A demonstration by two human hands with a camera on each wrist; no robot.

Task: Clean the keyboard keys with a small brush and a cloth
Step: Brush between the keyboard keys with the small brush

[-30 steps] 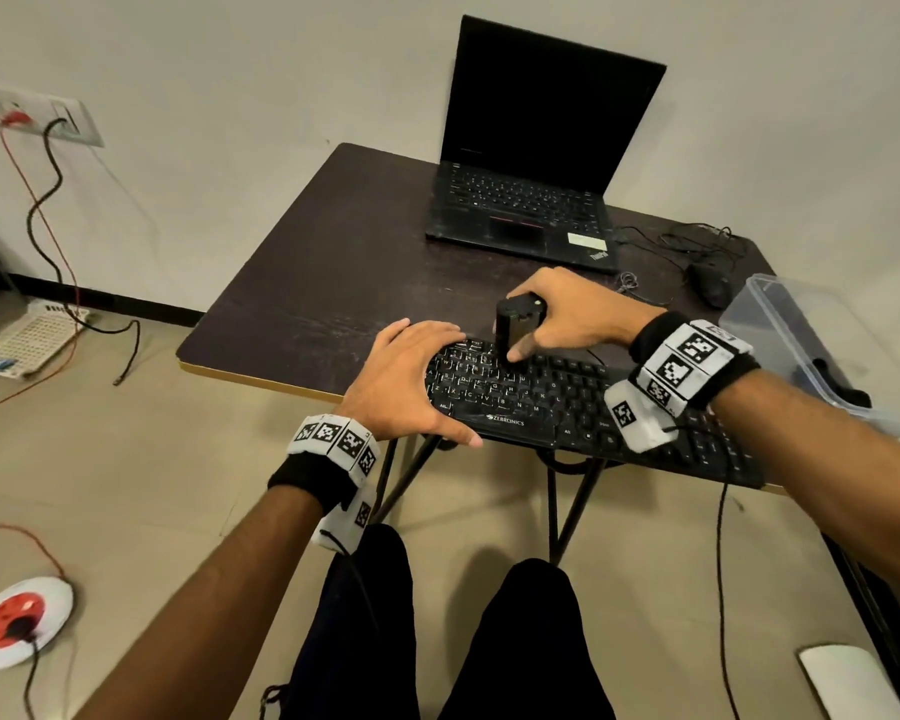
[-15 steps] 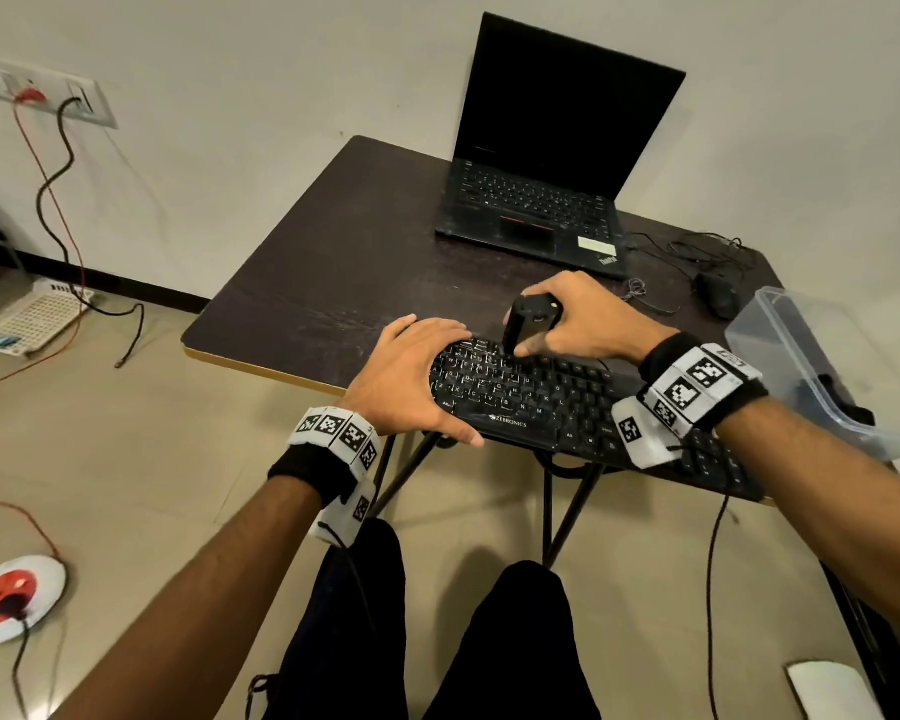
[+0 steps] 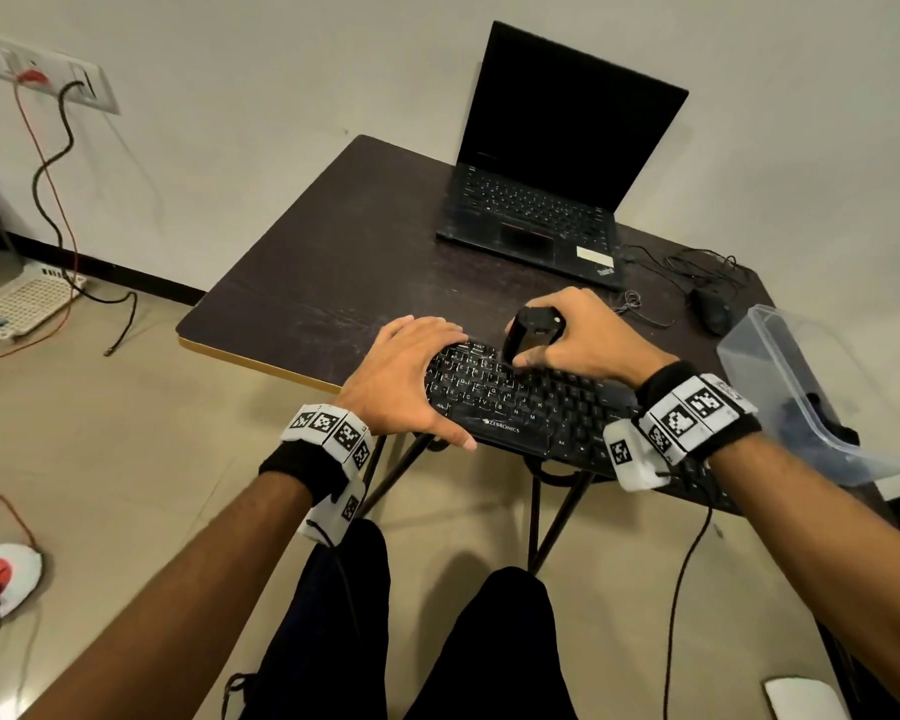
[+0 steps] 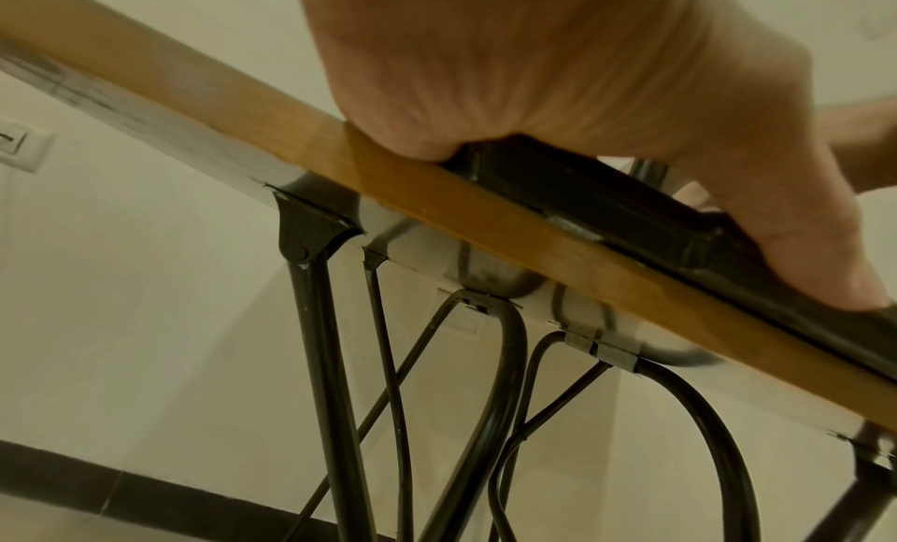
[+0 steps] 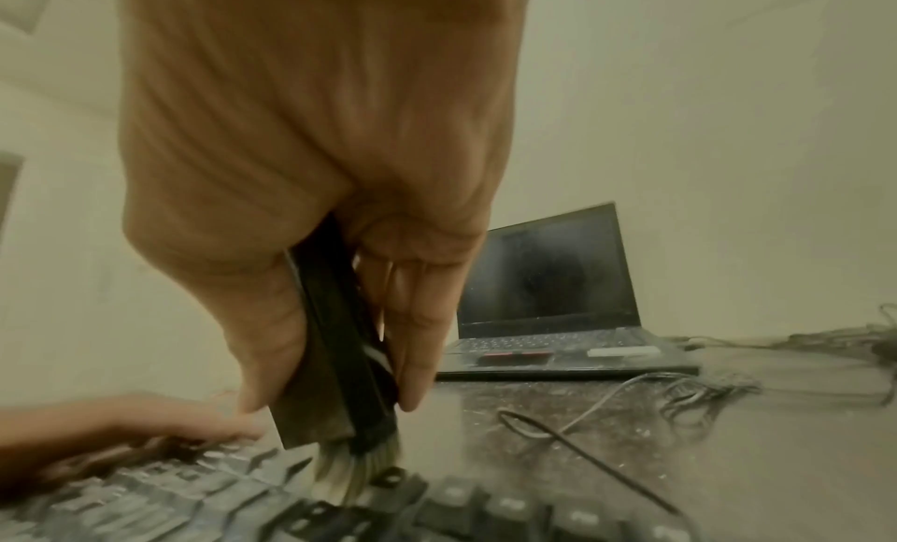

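A black keyboard (image 3: pixel 541 402) lies along the table's front edge and overhangs it slightly. My right hand (image 3: pixel 567 345) grips a small black-handled brush (image 3: pixel 533 330), thumb on one side and fingers on the other. In the right wrist view the brush (image 5: pixel 335 358) points down and its pale bristles (image 5: pixel 349 473) touch the upper key rows of the keyboard (image 5: pixel 437 512). My left hand (image 3: pixel 406 376) lies flat over the keyboard's left end, thumb along its front edge. From below, the left hand (image 4: pixel 582 70) covers the keyboard corner (image 4: pixel 607 209).
An open black laptop (image 3: pixel 546 200) stands at the back of the dark table (image 3: pixel 307 283). A mouse (image 3: pixel 710 309) with tangled cables lies at the right. A clear plastic box (image 3: pixel 801 387) sits at the table's right edge. The keyboard cable (image 3: pixel 681 589) hangs to the floor.
My right hand has shifted the brush slightly right along the upper key rows and tilted it. The left hand has kept its place on the keyboard's left end.
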